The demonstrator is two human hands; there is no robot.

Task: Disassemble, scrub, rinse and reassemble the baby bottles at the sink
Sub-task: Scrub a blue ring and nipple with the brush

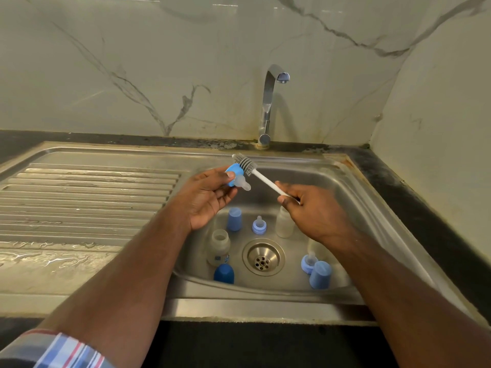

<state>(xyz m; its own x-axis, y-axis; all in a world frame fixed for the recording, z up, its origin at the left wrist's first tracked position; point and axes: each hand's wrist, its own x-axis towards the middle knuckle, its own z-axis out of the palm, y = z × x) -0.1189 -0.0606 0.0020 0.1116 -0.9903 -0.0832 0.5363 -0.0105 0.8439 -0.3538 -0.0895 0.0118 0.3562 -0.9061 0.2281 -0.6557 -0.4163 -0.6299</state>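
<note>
Both forearms reach forward over the steel sink basin [353, 197], held above it. The left hand [206, 199] is turned palm-up, its grip closed in a pinch, thumb on top and fingers beneath, on a light blue screw collar with a clear silicone teat [236, 179]; the teat tip points right and slightly down, towards the other hand. The right hand [313, 211] has its grip curled round the lower end of a white-handled bottle brush with grey bristles [255, 172], whose long axis runs up and to the left from that grip, the bristle head lying against the far side of the collar. Directly below the left grip stand a light blue cap [234, 219], a clear bottle with a small blue label [218, 247] whose writing is too small to read, and a dark blue cap [224, 273]. Between and below the two grips sits a second blue collar with teat [259, 225], beyond the round drain [263, 257]. Under the right grip stands another clear bottle [284, 224], partly hidden; nearer the person are a third collar with teat [309, 262] and a light blue cap [320, 274] touching it. A chrome tap [268, 107] rises behind the brush head, and a ribbed draining board [87, 197] lies left of the left grip.
</note>
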